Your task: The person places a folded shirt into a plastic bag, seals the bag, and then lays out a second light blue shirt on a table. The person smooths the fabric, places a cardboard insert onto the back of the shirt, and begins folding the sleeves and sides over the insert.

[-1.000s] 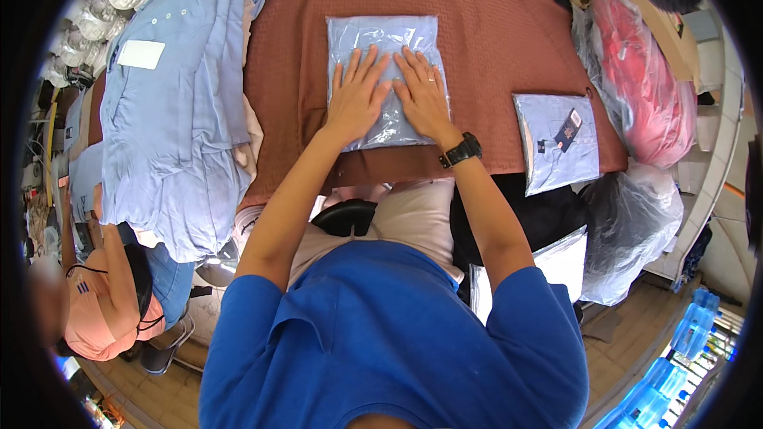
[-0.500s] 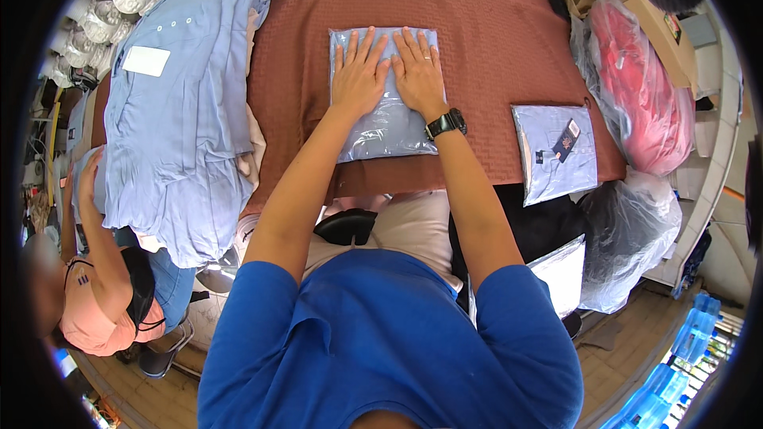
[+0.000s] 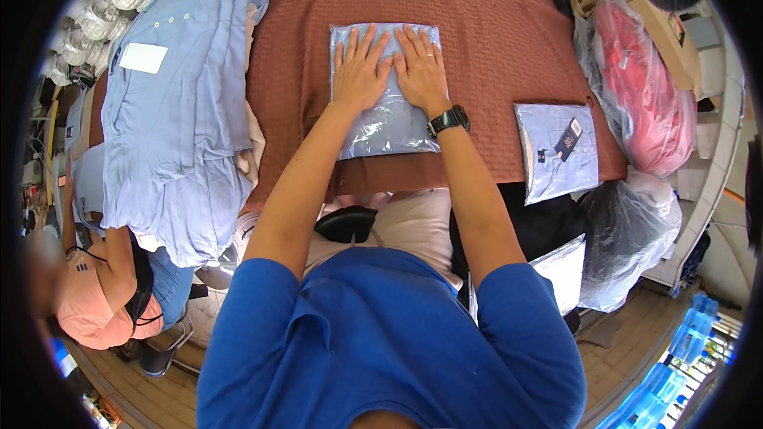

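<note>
A folded light blue shirt in a clear plastic bag (image 3: 385,131) lies on the brown tablecloth (image 3: 485,40) in front of me. My left hand (image 3: 362,71) rests flat on its left upper part, fingers spread and pointing away. Beside it my right hand (image 3: 420,71), with a ring and a black wristwatch (image 3: 449,121) on the wrist, presses flat on the right upper part. The thumbs come close to each other over the middle. Neither hand grips anything. Part of the shirt is hidden under the palms.
Another bagged blue shirt with a dark tag (image 3: 556,151) lies at the table's right edge. Loose blue shirts with a white card (image 3: 143,58) are piled at left. A bagged red bundle (image 3: 640,83) stands far right. A person in a peach top (image 3: 95,302) sits at left.
Both my hands stay flat on the bagged shirt, barely shifted. At left, the other person's raised arm has come down.
</note>
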`<state>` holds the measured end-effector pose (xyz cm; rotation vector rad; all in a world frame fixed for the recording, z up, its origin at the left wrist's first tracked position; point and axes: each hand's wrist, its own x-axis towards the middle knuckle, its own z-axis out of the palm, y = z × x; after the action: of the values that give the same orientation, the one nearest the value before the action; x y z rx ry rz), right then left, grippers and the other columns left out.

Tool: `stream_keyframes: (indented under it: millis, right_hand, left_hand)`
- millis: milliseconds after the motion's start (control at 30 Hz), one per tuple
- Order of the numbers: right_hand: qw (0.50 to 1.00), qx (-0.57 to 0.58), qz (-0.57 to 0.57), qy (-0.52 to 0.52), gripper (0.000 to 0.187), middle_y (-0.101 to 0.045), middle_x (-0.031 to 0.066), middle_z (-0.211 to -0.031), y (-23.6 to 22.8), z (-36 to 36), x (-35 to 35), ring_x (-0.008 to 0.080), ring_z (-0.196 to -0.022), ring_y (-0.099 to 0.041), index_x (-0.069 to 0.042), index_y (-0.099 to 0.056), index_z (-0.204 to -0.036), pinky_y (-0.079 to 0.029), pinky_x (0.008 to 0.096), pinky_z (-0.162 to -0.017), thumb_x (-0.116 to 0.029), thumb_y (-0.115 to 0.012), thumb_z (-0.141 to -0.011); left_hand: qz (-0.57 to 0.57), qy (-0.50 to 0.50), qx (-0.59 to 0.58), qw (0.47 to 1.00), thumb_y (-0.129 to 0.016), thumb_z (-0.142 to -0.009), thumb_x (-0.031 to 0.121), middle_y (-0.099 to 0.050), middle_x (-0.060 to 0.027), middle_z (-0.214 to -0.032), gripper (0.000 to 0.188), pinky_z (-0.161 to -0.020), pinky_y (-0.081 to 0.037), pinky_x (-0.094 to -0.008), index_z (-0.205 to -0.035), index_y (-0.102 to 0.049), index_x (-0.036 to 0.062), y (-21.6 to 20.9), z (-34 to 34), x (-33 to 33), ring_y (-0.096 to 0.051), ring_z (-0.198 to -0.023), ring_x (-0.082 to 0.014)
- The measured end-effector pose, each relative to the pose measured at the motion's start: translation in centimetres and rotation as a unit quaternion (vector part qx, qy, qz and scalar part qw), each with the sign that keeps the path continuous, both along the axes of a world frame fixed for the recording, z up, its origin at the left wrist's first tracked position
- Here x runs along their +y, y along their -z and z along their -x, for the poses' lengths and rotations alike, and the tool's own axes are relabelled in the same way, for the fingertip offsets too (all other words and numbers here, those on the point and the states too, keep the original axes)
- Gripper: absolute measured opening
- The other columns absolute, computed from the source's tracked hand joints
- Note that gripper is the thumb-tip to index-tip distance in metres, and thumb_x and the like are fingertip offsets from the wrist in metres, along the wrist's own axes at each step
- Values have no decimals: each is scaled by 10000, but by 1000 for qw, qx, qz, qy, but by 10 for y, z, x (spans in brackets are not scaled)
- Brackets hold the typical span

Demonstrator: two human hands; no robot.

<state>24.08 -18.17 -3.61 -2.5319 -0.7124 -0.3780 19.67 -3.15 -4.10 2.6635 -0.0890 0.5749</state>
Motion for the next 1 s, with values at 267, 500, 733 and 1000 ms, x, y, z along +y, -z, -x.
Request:
stream_keyframes:
  millis: [267, 500, 733, 1000]
  right_hand:
    - [999, 17, -8, 30, 560, -316, 119, -1606, -11, -22, 0, 320, -1505, -227, -132, -399, -1516, -157, 525, -1217, -411, -397, -1031]
    - [996, 74, 3, 48, 617, -255, 102, -1635, -2, -17, -7, 299, -1517, -199, -144, -361, -1539, -113, 544, -1222, -497, -345, -1034]
    - [1000, 1, -31, 4, 634, -258, 113, -1632, -28, -1, -16, 340, -1517, -174, -116, -351, -1540, -126, 552, -1214, -490, -391, -1029]
    - [1000, -5, 13, 12, 590, -254, 150, -1627, 0, 52, -18, 419, -1492, -206, -190, -386, -1531, -173, 580, -1187, -487, -423, -1024]
  left_hand:
    - [-15, -35, 2, 999, -403, -1020, 519, -243, -156, -1628, 660, -1214, -131, -545, -1538, -357, 113, 6, -11, 25, -193, -1510, -349]
    - [-7, -48, 73, 996, -363, -999, 609, -201, -140, -1644, 730, -1225, -115, -523, -1565, -304, 151, 5, -8, 40, -124, -1520, -380]
    - [24, 8, 16, 1000, -348, -1037, 535, -177, -98, -1659, 624, -1215, -118, -551, -1574, -295, 220, -15, 23, 38, -106, -1526, -376]
    - [-20, 61, -28, 998, -477, -999, 481, -307, -112, -1609, 583, -1180, -209, -578, -1514, -422, 213, -2, 59, 7, -238, -1477, -421]
